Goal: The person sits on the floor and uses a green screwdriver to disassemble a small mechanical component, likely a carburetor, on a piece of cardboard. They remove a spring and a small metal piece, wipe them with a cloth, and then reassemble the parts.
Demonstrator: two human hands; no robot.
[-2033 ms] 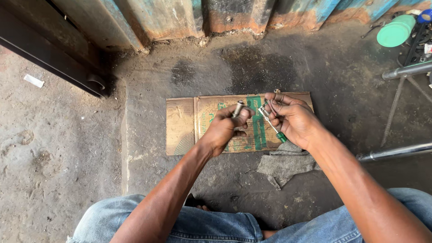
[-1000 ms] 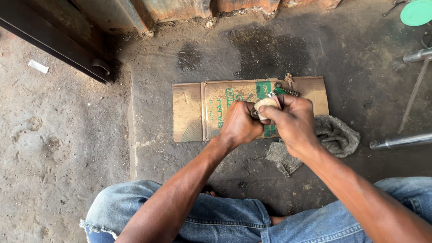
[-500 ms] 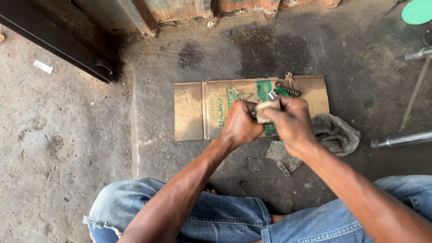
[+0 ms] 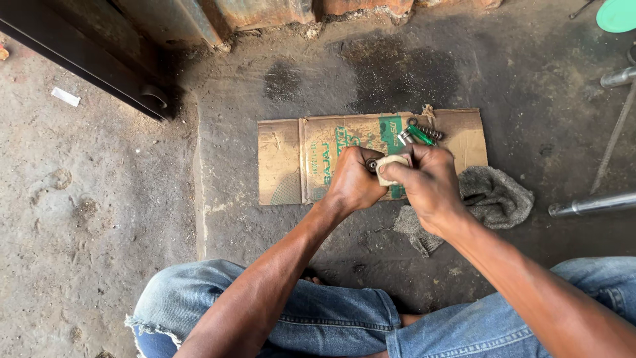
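Observation:
My left hand (image 4: 352, 180) is closed around a small dark metal part (image 4: 371, 164) held just above a flattened cardboard sheet (image 4: 285, 162). My right hand (image 4: 427, 182) presses a pale, worn scrap of abrasive paper or cloth (image 4: 391, 164) against that part. Both hands meet over the middle of the cardboard. Just beyond my right hand, a green-handled small tool (image 4: 420, 134) and a coiled metal spring (image 4: 430, 130) lie on the cardboard.
A grey rag (image 4: 493, 195) lies on the concrete floor to the right of the cardboard. Shiny metal tubes (image 4: 591, 204) reach in from the right. A dark metal beam (image 4: 86, 63) runs at the upper left. My jeans-clad knees (image 4: 311, 318) sit at the bottom.
Two seconds ago my hands held thin metal pieces and the green tool apart. Now the tool lies on the cardboard and my right hand presses the pale scrap onto the part.

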